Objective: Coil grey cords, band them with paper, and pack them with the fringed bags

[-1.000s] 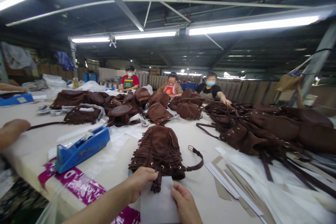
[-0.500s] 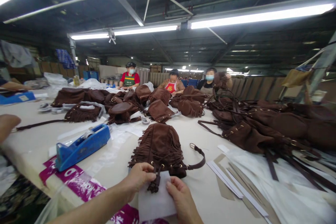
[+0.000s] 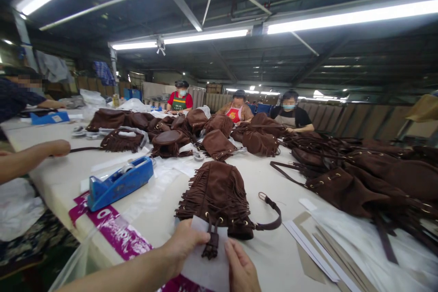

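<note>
A dark brown fringed drawstring bag (image 3: 219, 187) lies on the table before me, its gold-eyeleted opening toward me. From it the drawstring tassel (image 3: 211, 242) hangs over a thin white paper sheet (image 3: 209, 274). My left hand (image 3: 183, 247) pinches the sheet's left edge, thumb on top beside the tassel. The opposite edge is gripped between the thumb and fingers of my right hand (image 3: 241, 265). The paper lies behind the tassel and slightly overlaps the bag's mouth. A strap with a buckle (image 3: 270, 214) curls out to the bag's right.
A blue tape dispenser (image 3: 121, 182) stands left, by a purple-and-white plastic bag (image 3: 119, 237). Many brown bags (image 3: 342, 182) are heaped across the back and right. Card strips (image 3: 310, 248) lie right. A co-worker's hand (image 3: 56, 148) reaches in at left; several people sit opposite.
The paper has moved up behind the tassel, toward the bag's mouth. My left hand has shifted from the drawstring to the sheet's left edge. The view has turned slightly left.
</note>
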{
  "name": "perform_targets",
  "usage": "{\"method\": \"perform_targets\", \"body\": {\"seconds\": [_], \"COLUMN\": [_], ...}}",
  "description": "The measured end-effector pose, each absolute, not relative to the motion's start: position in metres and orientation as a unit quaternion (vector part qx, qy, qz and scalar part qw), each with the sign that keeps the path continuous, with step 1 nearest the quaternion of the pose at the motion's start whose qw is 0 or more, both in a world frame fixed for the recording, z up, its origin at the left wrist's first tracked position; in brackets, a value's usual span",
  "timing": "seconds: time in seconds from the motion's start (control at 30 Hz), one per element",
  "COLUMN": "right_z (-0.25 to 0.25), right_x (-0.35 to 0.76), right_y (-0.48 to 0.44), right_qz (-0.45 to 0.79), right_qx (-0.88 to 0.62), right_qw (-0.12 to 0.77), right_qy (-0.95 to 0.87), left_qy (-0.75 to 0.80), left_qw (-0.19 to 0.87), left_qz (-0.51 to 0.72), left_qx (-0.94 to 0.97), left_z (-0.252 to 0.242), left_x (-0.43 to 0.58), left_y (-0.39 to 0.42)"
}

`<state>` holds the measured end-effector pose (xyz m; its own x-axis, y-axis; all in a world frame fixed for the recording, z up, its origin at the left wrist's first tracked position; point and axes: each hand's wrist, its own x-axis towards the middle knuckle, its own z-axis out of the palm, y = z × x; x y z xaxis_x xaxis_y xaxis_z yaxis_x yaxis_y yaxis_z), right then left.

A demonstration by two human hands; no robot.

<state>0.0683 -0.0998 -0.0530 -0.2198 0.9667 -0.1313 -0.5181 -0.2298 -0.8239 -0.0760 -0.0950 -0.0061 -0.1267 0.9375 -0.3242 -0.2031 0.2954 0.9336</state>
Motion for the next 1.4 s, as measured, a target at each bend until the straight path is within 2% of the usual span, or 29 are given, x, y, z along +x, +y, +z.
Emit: {"method": "perform_targets", "body": {"seconds": [0.17, 0.4, 0.57, 0.67, 0.77, 0.87, 1.13, 1.3, 1.4], "right_z": [-0.039, -0.034, -0.04, -0.04, -0.038, -0.038, -0.035, -0.024, -0.02], "right_x": [0.081, 0.07, 0.061, 0.059, 0.059, 0.055, 0.055, 0.074, 0.077], "right_y": [-0.093, -0.084, -0.079, -0.08, -0.081, -0.083, -0.092, -0.094, -0.095], "right_qz": [0.791, 0.723, 0.644, 0.578, 0.519, 0.514, 0.503, 0.589, 0.617], "right_qx": [-0.318, -0.384, -0.417, -0.419, -0.422, -0.422, -0.429, -0.389, -0.363], "right_qw": [0.437, 0.454, 0.498, 0.547, 0.576, 0.575, 0.552, 0.481, 0.476], "right_qy": [-0.286, -0.352, -0.405, -0.437, -0.469, -0.476, -0.508, -0.52, -0.511], "left_qy": [0.55, 0.555, 0.558, 0.532, 0.466, 0.402, 0.45, 0.467, 0.457], "left_qw": [0.578, 0.537, 0.499, 0.533, 0.646, 0.74, 0.721, 0.704, 0.702], "left_qz": [0.493, 0.5, 0.526, 0.528, 0.504, 0.488, 0.467, 0.469, 0.477], "left_qx": [0.346, 0.393, 0.403, 0.394, 0.335, 0.229, 0.244, 0.259, 0.266], "left_z": [-0.007, 0.003, -0.002, -0.003, -0.003, -0.006, -0.016, -0.014, -0.014], "left_x": [-0.078, -0.076, -0.071, -0.071, -0.078, -0.085, -0.068, -0.07, -0.071], "left_y": [-0.093, -0.097, -0.101, -0.106, -0.112, -0.115, -0.107, -0.103, -0.105]}}
